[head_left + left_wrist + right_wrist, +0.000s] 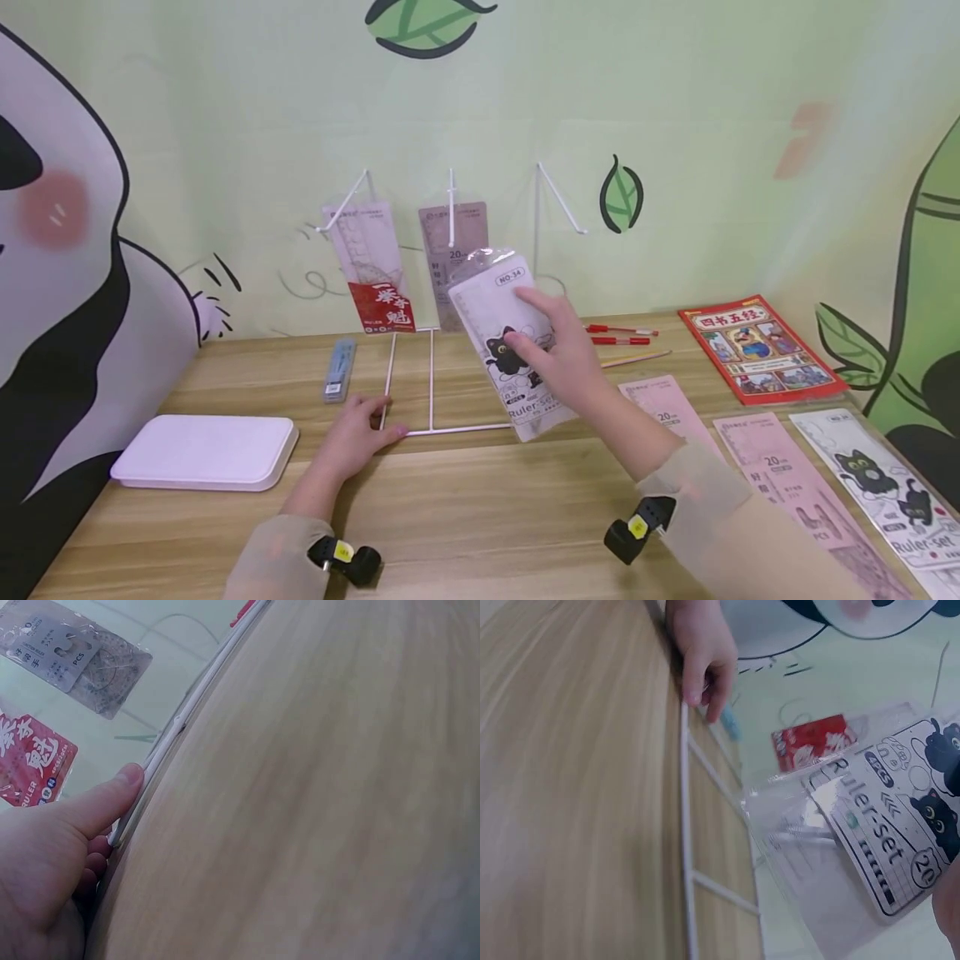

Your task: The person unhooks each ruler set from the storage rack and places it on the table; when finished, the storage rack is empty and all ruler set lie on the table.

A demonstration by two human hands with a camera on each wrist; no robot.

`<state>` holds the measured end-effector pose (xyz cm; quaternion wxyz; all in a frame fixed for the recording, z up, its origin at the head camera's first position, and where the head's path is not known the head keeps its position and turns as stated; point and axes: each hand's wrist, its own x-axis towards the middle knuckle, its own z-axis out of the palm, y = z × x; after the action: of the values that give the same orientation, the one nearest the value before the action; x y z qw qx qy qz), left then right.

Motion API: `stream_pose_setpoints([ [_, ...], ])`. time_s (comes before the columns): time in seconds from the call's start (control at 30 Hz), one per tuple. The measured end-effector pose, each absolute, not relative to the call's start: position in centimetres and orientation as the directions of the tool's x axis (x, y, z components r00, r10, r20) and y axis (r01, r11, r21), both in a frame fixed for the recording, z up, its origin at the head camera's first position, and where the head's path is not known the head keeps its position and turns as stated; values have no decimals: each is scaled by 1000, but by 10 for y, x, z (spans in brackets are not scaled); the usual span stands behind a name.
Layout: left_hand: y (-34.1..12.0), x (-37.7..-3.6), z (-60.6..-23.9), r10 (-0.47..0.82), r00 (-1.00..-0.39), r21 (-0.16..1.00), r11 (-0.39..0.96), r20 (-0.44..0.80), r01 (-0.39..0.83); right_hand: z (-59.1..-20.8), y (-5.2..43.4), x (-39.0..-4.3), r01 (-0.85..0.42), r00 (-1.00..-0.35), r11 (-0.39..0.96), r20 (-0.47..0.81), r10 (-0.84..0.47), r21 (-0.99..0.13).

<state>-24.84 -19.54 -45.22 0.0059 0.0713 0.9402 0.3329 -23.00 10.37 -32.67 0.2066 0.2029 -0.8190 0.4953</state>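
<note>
The ruler pack [504, 358] is held above the wire rack [465, 431], its long axis steeply tilted, its clear flap up and leaning left, its "Ruler-set" end down toward the right. The right hand [566, 350] pinches its right edge, two digits on the printed face; the other fingers are hidden. The left hand [358, 429] pinches the rack's front left corner. The right wrist view cuts off the pack's upper end and most of the right hand.
</note>
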Motion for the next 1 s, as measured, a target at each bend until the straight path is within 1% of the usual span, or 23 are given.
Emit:
stream_pose_setpoints([
  [0.13, -195, -248, -452, 136, -990, 626, 770, 32, 126, -337, 118, -232, -451, -881, 482, 462, -104, -751],
  [0.3, -196, -248, -452, 134, -990, 626, 769, 37, 127, -350, 133, -236, -367, -921, 508, 380, -82, -779],
  [0.53, -196, -247, -451, 138, -990, 629, 766, 38, 131, -369, 148, -238, -340, -933, 567, 343, -106, -750],
  [0.8, -195, -246, -451, 137, -990, 616, 776, 46, 136, -378, 159, -235, -257, -960, 592, 271, -68, -764],
  [1.0, -194, -246, -452, 131, -991, 612, 781, 33, 124, -386, 168, -234, -240, -967, 600, 240, -81, -763],
])
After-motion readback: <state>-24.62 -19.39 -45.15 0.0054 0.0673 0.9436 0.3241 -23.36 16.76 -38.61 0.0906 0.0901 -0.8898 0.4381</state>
